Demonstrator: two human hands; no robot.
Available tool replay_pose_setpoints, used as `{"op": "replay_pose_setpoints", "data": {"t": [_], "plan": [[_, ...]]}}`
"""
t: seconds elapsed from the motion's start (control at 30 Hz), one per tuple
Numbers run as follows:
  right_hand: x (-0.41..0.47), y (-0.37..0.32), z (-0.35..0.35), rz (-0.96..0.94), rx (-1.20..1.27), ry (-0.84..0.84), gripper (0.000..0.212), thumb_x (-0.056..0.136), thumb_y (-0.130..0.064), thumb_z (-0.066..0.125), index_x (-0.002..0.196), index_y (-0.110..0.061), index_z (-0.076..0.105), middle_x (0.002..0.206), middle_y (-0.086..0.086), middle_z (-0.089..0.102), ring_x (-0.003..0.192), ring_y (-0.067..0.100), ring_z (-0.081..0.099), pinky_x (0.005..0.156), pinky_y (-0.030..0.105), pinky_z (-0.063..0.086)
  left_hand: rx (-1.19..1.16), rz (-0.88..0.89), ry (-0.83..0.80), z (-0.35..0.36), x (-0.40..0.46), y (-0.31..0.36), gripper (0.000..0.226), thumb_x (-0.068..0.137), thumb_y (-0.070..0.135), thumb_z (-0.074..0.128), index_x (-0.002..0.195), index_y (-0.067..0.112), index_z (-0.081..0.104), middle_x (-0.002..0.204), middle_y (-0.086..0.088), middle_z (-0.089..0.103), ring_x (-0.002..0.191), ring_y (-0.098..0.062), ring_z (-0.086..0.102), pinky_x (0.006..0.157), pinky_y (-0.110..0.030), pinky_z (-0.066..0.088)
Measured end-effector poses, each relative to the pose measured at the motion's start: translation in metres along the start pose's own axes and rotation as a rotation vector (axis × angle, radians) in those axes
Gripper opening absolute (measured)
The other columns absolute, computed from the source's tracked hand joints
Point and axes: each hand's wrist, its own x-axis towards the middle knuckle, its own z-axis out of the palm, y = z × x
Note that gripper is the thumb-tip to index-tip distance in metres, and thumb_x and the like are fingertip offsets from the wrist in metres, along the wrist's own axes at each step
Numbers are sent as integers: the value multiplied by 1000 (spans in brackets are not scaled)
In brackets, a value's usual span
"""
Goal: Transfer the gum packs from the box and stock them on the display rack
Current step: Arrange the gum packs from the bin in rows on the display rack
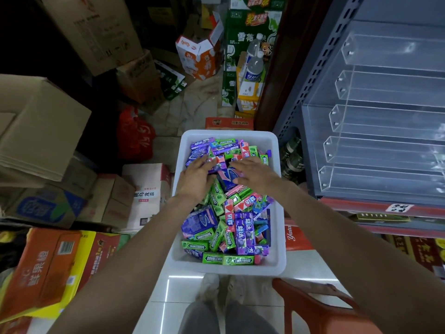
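Head view: both hands lay flat on gum packs (pixel 225 203) heaped in white box (pixel 279 242). Left hand (pixel 196 175) and right hand (pixel 252 173) had fingers straight, spread, gripping nothing. Packs pointed every direction, directly under fingertips. Display rack (pixel 375 121) stood rightward, nearer right hand.

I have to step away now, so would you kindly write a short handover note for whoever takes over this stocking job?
Left hand: fingers spread flat on the gum packs, gripping nothing.
Right hand: the same, flat on the pile beside the left.
Things: all packs seen lie loose and mixed in the white bin on the floor; the display rack with clear dividers stands to its right.
Done: nothing; the visible rack channels hold no gum.
Left: pick up packs and fill the channels.
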Motion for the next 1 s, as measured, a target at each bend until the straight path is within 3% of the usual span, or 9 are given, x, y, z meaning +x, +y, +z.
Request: {"op": "replay_pose_setpoints", "data": {"t": [0.23, 0.33, 0.4, 0.5, 0.57, 0.67, 0.77, 0.9, 1.0], "plan": [[0, 7, 0, -40, 17, 102, 65, 81, -34, 69, 139, -18, 43, 134, 2, 45, 130, 25, 25, 107, 36, 30, -101, -49, 1, 2, -7, -8, 47, 99, 37, 43, 143, 26, 38, 153, -4, 30, 139, -24, 30, 106, -42, 37], [0, 7, 2, 10, 102, 163, 64, 74, -34, 76, 131, -17, 51, 123, 2, 48, 124, 24, 27, 103, 34, 31, -310, -98, 69, -4, -2, -9, 33, 101, 29, 40, 122, 12, 58, 127, -13, 58, 116, -31, 53, 91, -38, 45], [2, 8, 0, 38, 117, 168, 59, 71, -31, 77, 123, -16, 53, 118, 3, 50, 119, 22, 32, 97, 34, 35, -349, -141, 123, -13, 7, -10, 27, 101, 16, 40, 110, 4, 62, 110, -15, 64, 102, -32, 58, 82, -33, 43], [8, 9, -1, 60, 164, 139, 41, 73, -25, 76, 106, -18, 52, 109, 5, 58, 107, 21, 49, 90, 37, 43, -324, -166, 98, -22, 25, -15, 33, 95, -3, 40, 121, 4, 59, 125, -14, 59, 114, -30, 55, 92, -30, 41], [12, 8, -3, 67, 250, 144, 32, 75, -18, 75, 98, -17, 53, 100, 1, 61, 96, 18, 57, 83, 34, 46, -365, -160, -74, -22, 38, -23, 33, 95, 2, 44, 126, 5, 56, 127, -17, 57, 117, -34, 54, 96, -33, 43], [16, 2, -9, 55, 410, 138, 37, 76, -9, 75, 109, -7, 59, 98, 2, 58, 93, 16, 54, 85, 32, 44, -118, -50, -243, -26, 51, -36, 49, 92, 7, 52, 140, 12, 41, 133, -15, 53, 119, -34, 52, 94, -32, 44], [20, -2, -14, 85, 530, 229, 29, 80, -7, 71, 107, 1, 64, 97, 16, 65, 88, 23, 59, 80, 32, 43, 221, 69, -190, -34, 56, -41, 69, 84, 10, 63, 145, 17, 31, 135, -13, 51, 120, -31, 51, 96, -36, 42], [25, -5, -14, 180, 743, 416, 22, 80, -7, 71, 94, 8, 61, 84, 29, 62, 72, 29, 55, 73, 49, 46, 408, 154, -139, -38, 65, -44, 53, 86, 27, 65, 135, 20, 45, 127, -6, 59, 116, -25, 55, 95, -34, 38], [26, -11, -14, 256, 775, 441, 23, 79, -12, 73, 91, 2, 59, 88, 30, 64, 73, 24, 56, 74, 49, 49, 396, 195, -101, -38, 64, -50, 45, 89, 33, 60, 131, 22, 47, 119, -5, 63, 109, -24, 58, 93, -33, 37]]}}
